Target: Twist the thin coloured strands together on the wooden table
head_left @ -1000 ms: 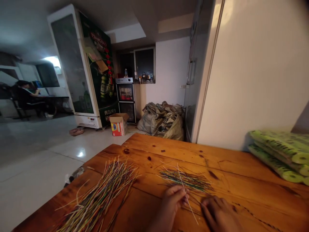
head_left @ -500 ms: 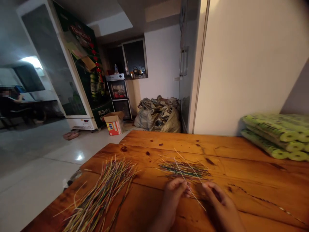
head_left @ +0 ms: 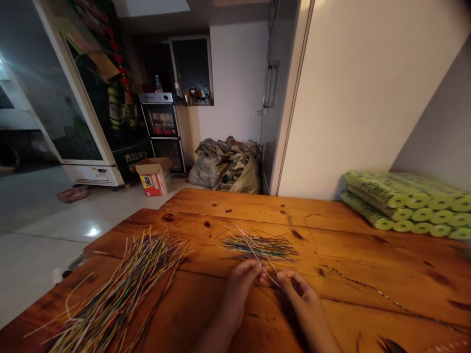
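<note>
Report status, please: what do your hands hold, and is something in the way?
Left hand, right hand: pinching pale strands. Multicoloured strand pile beneath. Twisted cord to the right, not blocking.

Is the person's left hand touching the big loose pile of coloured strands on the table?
Apart. The head view shows the left hand well right of the big pile of coloured strands, with bare wooden tabletop between them.

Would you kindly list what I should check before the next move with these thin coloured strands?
1. Left hand pinching the pale strands at its fingertips: ok.
2. Right hand gripping those strands too: cannot tell.
3. Smaller strand pile lying just beyond the hands: ok.
4. Larger strand pile lying apart from the smaller one: ok.
5. Twisted strand lying apart from both piles on the wooden table: ok.
</note>
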Tool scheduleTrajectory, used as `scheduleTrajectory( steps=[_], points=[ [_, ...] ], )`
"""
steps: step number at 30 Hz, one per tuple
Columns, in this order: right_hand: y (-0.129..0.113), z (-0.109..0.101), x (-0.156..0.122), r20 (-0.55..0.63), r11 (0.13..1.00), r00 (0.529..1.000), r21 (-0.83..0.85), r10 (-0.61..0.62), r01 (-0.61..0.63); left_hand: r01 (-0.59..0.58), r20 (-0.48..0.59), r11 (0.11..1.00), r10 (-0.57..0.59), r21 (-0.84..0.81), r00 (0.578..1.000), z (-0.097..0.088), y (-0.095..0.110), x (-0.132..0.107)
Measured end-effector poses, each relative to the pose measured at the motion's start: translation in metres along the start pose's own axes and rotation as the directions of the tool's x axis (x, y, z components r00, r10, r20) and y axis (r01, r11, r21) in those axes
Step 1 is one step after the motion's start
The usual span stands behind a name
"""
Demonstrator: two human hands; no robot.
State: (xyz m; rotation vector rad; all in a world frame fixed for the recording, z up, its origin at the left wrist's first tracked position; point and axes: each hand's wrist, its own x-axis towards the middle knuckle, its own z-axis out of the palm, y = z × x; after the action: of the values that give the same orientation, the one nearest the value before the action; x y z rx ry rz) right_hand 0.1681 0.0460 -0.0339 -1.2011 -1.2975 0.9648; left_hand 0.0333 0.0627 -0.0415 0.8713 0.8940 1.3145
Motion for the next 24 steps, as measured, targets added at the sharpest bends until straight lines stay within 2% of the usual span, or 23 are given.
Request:
scheduleTrajectory(
  steps=[5,11,17,24],
  points=[
    [-0.0001,-0.0025,-0.0016,-0.02,0.998,0.999,0.059,0.027,-0.026,0.012,-0.015,0.999,-0.013,-0.036,1.0,0.0017,0.0045,-0.0027],
    [-0.0005,-0.005,-0.001,-0.047,0.997,0.999,0.076,-0.02,0.024,-0.006,-0.048,0.997,0.002,-0.082,0.999,0.0031,0.0085,-0.0057],
    [0.0026,-0.0049,0.0012,-0.075,0.992,0.997,0.129,0.011,-0.002,0.032,-0.032,0.994,-0.035,-0.106,0.999,0.0038,0.0097,-0.0076],
    [0.0074,-0.0044,0.0015,-0.023,0.993,0.999,0.108,-0.044,0.046,0.01,-0.037,0.996,-0.013,-0.087,0.999,0.0028,0.0084,-0.0094]
  ],
)
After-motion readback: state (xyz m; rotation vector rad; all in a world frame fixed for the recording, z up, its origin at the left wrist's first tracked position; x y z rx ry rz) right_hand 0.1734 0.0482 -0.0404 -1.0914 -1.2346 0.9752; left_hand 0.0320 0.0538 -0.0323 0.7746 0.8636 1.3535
